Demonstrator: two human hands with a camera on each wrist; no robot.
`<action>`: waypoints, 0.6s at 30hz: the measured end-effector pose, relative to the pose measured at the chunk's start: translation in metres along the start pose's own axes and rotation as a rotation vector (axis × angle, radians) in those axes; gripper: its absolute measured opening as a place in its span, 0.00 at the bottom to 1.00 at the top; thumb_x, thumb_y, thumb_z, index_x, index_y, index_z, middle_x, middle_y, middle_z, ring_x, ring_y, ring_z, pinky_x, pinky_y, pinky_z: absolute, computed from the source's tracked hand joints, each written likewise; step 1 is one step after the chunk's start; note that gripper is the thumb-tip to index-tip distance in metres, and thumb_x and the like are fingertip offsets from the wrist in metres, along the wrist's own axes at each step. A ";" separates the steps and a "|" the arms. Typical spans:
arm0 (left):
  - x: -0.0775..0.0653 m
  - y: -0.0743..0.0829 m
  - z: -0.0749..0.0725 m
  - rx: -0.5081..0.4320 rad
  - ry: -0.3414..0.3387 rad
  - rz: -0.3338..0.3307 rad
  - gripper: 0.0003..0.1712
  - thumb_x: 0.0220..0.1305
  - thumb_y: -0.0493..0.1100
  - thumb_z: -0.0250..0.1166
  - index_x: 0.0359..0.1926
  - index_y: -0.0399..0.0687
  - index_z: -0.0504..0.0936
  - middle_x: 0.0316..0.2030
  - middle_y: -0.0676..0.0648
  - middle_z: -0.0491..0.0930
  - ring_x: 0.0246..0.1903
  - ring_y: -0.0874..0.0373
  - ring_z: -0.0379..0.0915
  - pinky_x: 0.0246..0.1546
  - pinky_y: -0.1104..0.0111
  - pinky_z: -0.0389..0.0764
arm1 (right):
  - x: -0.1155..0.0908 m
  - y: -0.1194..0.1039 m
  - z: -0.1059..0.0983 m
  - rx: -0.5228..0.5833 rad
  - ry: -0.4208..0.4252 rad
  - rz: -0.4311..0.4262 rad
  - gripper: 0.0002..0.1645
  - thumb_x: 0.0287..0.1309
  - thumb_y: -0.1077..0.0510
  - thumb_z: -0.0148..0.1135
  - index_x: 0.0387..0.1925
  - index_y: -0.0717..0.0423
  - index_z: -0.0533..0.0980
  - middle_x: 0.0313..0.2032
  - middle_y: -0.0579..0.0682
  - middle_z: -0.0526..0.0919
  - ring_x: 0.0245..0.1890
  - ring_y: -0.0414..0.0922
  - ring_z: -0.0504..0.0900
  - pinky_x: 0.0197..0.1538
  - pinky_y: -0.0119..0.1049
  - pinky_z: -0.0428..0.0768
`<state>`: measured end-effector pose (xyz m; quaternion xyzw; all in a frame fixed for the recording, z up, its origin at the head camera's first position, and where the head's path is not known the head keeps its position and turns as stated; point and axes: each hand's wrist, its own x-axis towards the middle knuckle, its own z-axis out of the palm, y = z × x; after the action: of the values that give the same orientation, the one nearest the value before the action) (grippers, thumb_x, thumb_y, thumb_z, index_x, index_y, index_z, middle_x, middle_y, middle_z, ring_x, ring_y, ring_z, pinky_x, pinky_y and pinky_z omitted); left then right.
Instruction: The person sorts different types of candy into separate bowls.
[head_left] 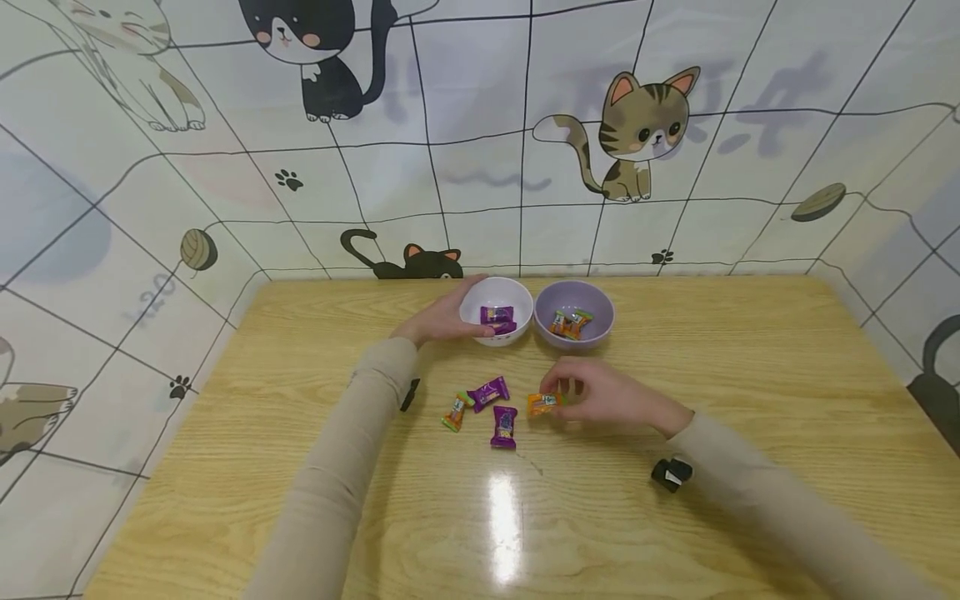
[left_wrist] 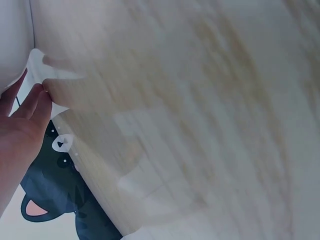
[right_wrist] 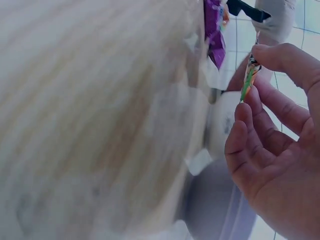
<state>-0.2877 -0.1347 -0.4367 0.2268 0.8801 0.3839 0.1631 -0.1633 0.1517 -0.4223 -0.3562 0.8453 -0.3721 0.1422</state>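
Note:
My right hand (head_left: 607,396) pinches an orange-wrapped candy (head_left: 543,404) between thumb and fingers above the table. In the right wrist view the same candy (right_wrist: 249,77) appears edge-on, with green on its wrapper. My left hand (head_left: 446,317) holds the white bowl (head_left: 497,287) at its left side, thumb near the front rim and fingers along the outside. Purple-wrapped candies (head_left: 497,314) lie inside that bowl. Touching or nearly touching it on the right, a lilac bowl (head_left: 573,292) contains orange candies (head_left: 572,323). Two purple candies (head_left: 504,427) and one orange candy (head_left: 454,412) lie on the table between my arms.
The wooden table (head_left: 720,350) meets a cat-patterned cloth wall (head_left: 480,183) just behind the bowls. Cloth also hangs at both sides. A black wrist device (head_left: 671,473) sits at the right sleeve.

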 end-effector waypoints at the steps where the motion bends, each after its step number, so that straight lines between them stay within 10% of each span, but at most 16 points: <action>1: 0.000 0.000 0.000 0.001 -0.003 -0.001 0.59 0.52 0.51 0.75 0.76 0.56 0.46 0.66 0.40 0.62 0.62 0.46 0.61 0.63 0.53 0.62 | -0.001 0.000 -0.003 -0.007 0.016 0.000 0.13 0.53 0.59 0.70 0.42 0.51 0.79 0.40 0.41 0.80 0.40 0.42 0.76 0.43 0.39 0.77; 18: 0.000 0.003 -0.002 0.007 -0.039 0.054 0.60 0.54 0.49 0.74 0.76 0.53 0.43 0.69 0.42 0.56 0.64 0.46 0.58 0.63 0.54 0.62 | -0.014 0.009 -0.051 -0.046 0.284 -0.086 0.16 0.47 0.70 0.72 0.40 0.57 0.81 0.38 0.46 0.83 0.36 0.45 0.78 0.36 0.41 0.79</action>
<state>-0.2879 -0.1340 -0.4337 0.2586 0.8717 0.3804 0.1690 -0.1836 0.1931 -0.3946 -0.3391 0.8492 -0.4048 -0.0032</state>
